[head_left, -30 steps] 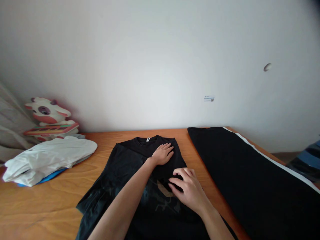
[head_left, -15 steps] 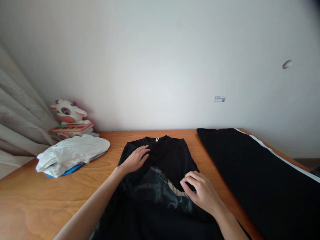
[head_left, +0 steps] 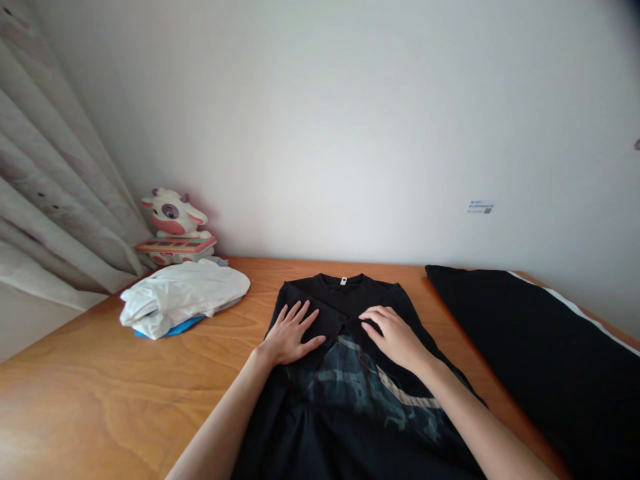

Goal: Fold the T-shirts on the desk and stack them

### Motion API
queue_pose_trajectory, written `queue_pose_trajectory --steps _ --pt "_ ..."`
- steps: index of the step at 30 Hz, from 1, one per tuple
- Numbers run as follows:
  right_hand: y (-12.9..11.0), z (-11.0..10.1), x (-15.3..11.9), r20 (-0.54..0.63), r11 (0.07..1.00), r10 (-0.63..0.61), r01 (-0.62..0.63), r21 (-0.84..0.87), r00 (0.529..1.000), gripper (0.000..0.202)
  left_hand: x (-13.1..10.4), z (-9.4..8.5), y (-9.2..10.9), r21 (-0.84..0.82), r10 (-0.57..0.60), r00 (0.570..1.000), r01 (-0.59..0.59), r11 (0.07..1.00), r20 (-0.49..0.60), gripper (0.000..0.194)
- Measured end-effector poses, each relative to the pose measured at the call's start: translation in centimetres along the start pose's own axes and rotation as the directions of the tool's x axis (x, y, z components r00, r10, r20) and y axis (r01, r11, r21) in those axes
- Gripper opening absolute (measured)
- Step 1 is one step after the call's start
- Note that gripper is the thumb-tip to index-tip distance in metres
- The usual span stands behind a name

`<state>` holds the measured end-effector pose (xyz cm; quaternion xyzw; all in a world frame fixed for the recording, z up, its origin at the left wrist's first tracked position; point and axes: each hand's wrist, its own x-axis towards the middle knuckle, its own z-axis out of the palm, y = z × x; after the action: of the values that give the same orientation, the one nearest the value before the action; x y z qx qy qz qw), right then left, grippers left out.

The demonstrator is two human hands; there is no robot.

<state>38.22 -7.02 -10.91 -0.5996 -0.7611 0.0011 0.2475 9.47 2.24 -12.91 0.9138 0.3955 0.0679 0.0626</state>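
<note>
A black shirt (head_left: pixel 345 407) with a dark blue-grey print and a pale stripe lies in front of me, collar at the far end. A small white label (head_left: pixel 343 281) shows inside its neck. My left hand (head_left: pixel 295 333) rests on the left side of the shirt's chest, palm down and fingers spread. On the other side, my right hand (head_left: pixel 393 333) is at the shirt's upper chest, its fingers bent and the thumb apart from them. I see no cloth between those fingers. Both sleeves appear to lie inward across the front.
Black fabric with a white side stripe (head_left: pixel 515 353) lies to the right. At the back left, a white garment (head_left: pixel 185 293) sits over something blue (head_left: pixel 186 326), before a toy cow with a keyboard (head_left: pixel 175 223). A curtain (head_left: pixel 50 173) hangs left; a wall backs the wooden table (head_left: pixel 100 400).
The view has turned left. My left hand has flattened and spread on the shirt. My right hand has moved up the shirt toward the collar, nearer the left hand.
</note>
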Motion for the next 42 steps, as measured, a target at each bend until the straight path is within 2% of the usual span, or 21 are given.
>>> queue_pose_trajectory --steps 4,6,8,11,16,19,24,27,31,35,39,42 --pt "-0.2 3.6 3.2 0.058 0.999 -0.008 0.005 0.046 0.998 0.018 -0.2 0.2 -0.1 -0.018 0.003 1.0 -0.003 1.0 -0.02 0.078" --pt "0.1 4.9 3.7 0.044 0.999 0.02 -0.022 0.047 0.999 0.016 -0.2 0.4 -0.2 -0.025 0.006 0.999 -0.007 1.0 -0.04 0.078" --pt "0.5 5.5 3.7 0.022 0.998 0.053 -0.054 0.043 0.998 0.023 -0.2 0.6 -0.3 -0.031 0.007 0.999 -0.009 0.999 -0.052 0.079" --pt "1.1 5.3 3.7 0.017 0.997 0.064 -0.064 0.046 0.998 0.027 -0.2 0.5 -0.2 -0.043 0.005 0.999 -0.007 0.999 -0.045 0.08" --pt "1.7 3.9 3.8 0.087 0.997 -0.055 0.049 0.066 0.995 0.017 -0.2 0.1 0.1 -0.05 -0.003 1.0 0.002 0.999 -0.029 0.081" --pt "1.5 4.0 3.9 0.068 0.998 -0.043 0.04 0.049 0.997 0.018 -0.2 0.0 0.1 -0.048 -0.005 1.0 0.004 0.999 -0.023 0.081" --pt "2.1 4.6 4.7 -0.006 0.998 0.057 -0.057 0.03 0.998 0.028 -0.2 0.2 -0.1 -0.047 -0.003 0.999 0.001 0.999 -0.035 0.081" --pt "4.9 3.7 5.6 -0.066 0.985 0.171 -0.173 -0.023 0.983 0.036 -0.2 0.4 -0.2 -0.045 0.008 0.999 -0.01 0.999 -0.045 0.082" --pt "9.9 1.8 6.2 -0.141 0.905 0.376 -0.396 -0.156 0.916 0.038 -0.1 0.5 -0.3 -0.046 0.01 0.999 -0.012 0.999 -0.044 0.083" --pt "12.7 1.5 6.0 -0.127 0.837 0.47 -0.486 -0.251 0.874 0.034 -0.1 0.4 -0.3 -0.054 0.006 0.999 -0.008 0.999 -0.038 0.083" --pt "12.3 2.1 6.0 -0.171 0.781 0.512 -0.539 -0.315 0.842 0.037 -0.2 0.4 -0.4 -0.066 0.004 0.999 -0.007 0.998 -0.038 0.082" --pt "10.1 2.9 6.1 -0.2 0.78 0.473 -0.513 -0.358 0.858 0.045 -0.1 0.5 -0.5 -0.067 0.002 0.999 -0.004 0.998 -0.033 0.081"
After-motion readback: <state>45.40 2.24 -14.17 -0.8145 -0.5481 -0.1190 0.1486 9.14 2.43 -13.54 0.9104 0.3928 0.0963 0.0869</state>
